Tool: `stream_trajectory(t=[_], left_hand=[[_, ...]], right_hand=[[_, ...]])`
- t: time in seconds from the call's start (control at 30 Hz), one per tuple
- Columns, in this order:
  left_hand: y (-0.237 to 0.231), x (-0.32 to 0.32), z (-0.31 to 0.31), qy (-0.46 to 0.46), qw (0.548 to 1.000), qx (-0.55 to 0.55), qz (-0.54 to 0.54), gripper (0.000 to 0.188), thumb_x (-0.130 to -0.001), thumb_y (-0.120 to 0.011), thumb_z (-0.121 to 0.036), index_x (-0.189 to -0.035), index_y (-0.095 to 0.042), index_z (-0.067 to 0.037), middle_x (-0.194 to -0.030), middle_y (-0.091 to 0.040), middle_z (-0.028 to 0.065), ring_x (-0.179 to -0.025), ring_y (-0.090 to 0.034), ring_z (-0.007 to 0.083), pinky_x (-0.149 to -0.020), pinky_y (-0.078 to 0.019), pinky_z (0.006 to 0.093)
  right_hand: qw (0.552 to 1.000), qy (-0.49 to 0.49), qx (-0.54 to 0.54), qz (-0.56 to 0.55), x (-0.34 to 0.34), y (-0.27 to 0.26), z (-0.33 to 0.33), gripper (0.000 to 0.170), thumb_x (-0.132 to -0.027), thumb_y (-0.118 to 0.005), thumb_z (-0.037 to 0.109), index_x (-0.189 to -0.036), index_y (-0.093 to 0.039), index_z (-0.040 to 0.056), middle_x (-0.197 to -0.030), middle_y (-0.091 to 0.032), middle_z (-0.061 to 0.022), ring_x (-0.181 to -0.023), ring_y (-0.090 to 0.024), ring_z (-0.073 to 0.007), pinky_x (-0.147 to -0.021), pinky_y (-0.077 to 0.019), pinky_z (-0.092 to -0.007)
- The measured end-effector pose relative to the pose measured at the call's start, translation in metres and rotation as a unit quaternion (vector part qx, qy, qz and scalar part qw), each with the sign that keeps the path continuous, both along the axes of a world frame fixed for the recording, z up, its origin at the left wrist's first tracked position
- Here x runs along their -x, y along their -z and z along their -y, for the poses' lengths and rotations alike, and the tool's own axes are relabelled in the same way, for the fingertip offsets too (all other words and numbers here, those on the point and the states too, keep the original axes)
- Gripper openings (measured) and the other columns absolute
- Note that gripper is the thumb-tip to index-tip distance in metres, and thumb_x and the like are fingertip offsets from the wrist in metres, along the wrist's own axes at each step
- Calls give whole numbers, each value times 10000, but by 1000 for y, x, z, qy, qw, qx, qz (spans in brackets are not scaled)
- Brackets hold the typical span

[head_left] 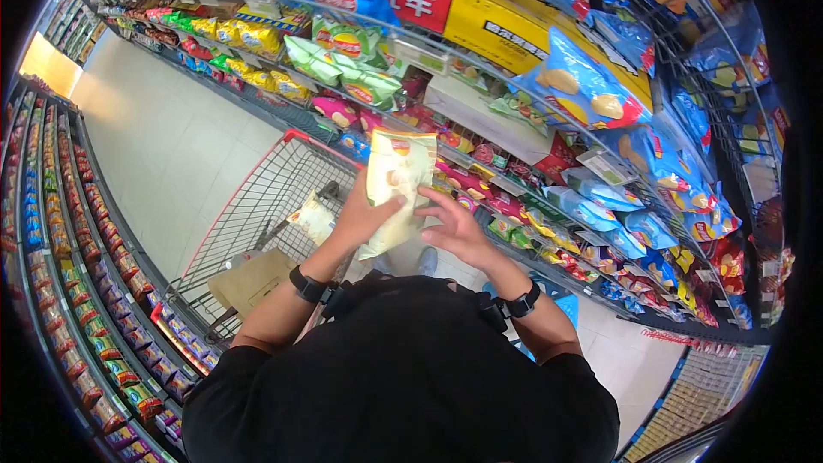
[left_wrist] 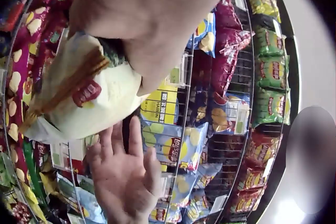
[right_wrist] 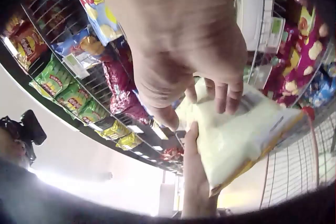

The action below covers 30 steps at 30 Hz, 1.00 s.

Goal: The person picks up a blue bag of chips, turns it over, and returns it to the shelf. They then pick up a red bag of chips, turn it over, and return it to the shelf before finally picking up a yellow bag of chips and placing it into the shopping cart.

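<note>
A pale yellow chip bag (head_left: 401, 173) with a red logo is held upright in front of the chest, above the cart's near side. My left hand (head_left: 360, 216) grips it along its left side, thumb laid across the front. In the left wrist view the same hand (left_wrist: 142, 22) partly covers the bag (left_wrist: 118, 98). My right hand (head_left: 459, 230) is at the bag's right edge, fingers spread and slightly bent, thumb off the bag. Seen from the right wrist, the fingertips of this hand (right_wrist: 181, 61) overlap the bag's surface (right_wrist: 231, 140).
A wire shopping cart (head_left: 244, 193) with a red rim stands to the left, containing another pale bag (head_left: 313, 219) and a brown cardboard piece (head_left: 255, 283). Shelves of blue chip bags (head_left: 579, 86) run ahead and right; snack shelves (head_left: 94, 291) line the left.
</note>
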<state>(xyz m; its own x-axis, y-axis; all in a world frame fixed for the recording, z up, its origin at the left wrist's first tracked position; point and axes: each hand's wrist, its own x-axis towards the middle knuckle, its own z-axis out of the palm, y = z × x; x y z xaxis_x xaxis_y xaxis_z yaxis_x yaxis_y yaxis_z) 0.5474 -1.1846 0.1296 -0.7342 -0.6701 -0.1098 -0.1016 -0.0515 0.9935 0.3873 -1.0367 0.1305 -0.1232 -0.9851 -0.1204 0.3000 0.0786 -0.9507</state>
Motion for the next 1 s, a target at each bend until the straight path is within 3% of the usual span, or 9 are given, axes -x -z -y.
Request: stream_trajectory(t=[0.07, 0.1, 0.2, 0.23, 0.33, 0.37, 0.47, 0.7, 1.0], left_hand=[[6, 13, 2, 5, 994, -103, -21, 590, -820, -684, -105, -1323, -394, 7, -1210, -557, 126, -1114, -543, 202, -930, -457, 337], [3, 18, -3, -3, 994, -108, -25, 533, -826, -667, -78, -1295, -432, 15, -1199, -575, 115, -1086, -564, 199, -918, -468, 326], [4, 29, -18, 67, 978, -196, -31, 530, -837, -660, -84, -1303, -427, 13, -1209, -571, 117, -1093, -562, 198, -928, -467, 331], [3, 31, -24, 99, 966, -236, -42, 550, -846, -658, -93, -1325, -409, 13, -1238, -556, 116, -1123, -545, 195, -957, -450, 338], [-1, 43, -43, 106, 965, -236, -37, 576, -857, -660, -119, -1347, -388, 15, -1264, -540, 113, -1156, -523, 192, -985, -425, 341], [-2, 47, -45, 93, 974, -204, -8, 614, -860, -656, -121, -1377, -350, 6, -1285, -521, 109, -1175, -506, 190, -1005, -405, 339], [-8, 56, -50, 81, 997, -13, 14, 682, -858, -658, -153, -1411, -283, -14, -1319, -492, 109, -1179, -496, 186, -1011, -399, 334], [-5, 65, -35, 83, 993, -87, 0, 650, -797, -707, -47, -1346, -362, 3, -1250, -535, 102, -1143, -520, 169, -981, -419, 323], [-15, 27, 1, 90, 992, -73, -46, 702, -756, -741, -49, -1348, -366, -1, -1239, -546, 100, -1141, -522, 168, -983, -418, 334]], right_hand=[[999, 19, -14, -46, 23, 5, -10, 647, -844, -647, 48, -1413, -341, 40, -1374, -424, -78, -1209, -466, -189, -948, -446, -340], [992, 100, -5, -73, 32, 12, -14, 647, -851, -663, 93, -1408, -339, 42, -1390, -416, -77, -1229, -457, -197, -985, -417, -341], [989, 144, 26, 11, 54, 21, -26, 645, -853, -682, 137, -1394, -345, 37, -1392, -418, -112, -1239, -455, -203, -1019, -390, -365], [990, 100, 15, 100, 58, 25, -32, 653, -863, -678, 177, -1394, -332, 18, -1394, -423, -117, -1258, -441, -213, -1058, -344, -381], [973, 78, 3, 218, 58, 32, -43, 647, -870, -667, 163, -1395, -325, 2, -1379, -446, -128, -1252, -449, -210, -1040, -366, -369], [971, 113, -24, 210, 58, 27, -39, 589, -861, -675, 137, -1354, -386, -4, -1292, -532, -124, -1178, -520, -204, -984, -425, -356], [981, 142, -51, 120, 64, 23, -33, 510, -849, -685, 115, -1287, -457, -14, -1211, -589, -121, -1081, -584, -196, -911, -479, -333], [983, 158, -27, 86, 63, 19, -20, 486, -833, -707, 118, -1240, -486, -30, -1169, -609, -129, -1045, -596, -185, -888, -491, -327], [983, 171, 14, 64, 36, 19, 19, 492, -839, -707, 152, -1238, -481, -25, -1160, -610, -117, -1034, -593, -182, -896, -482, -325]])
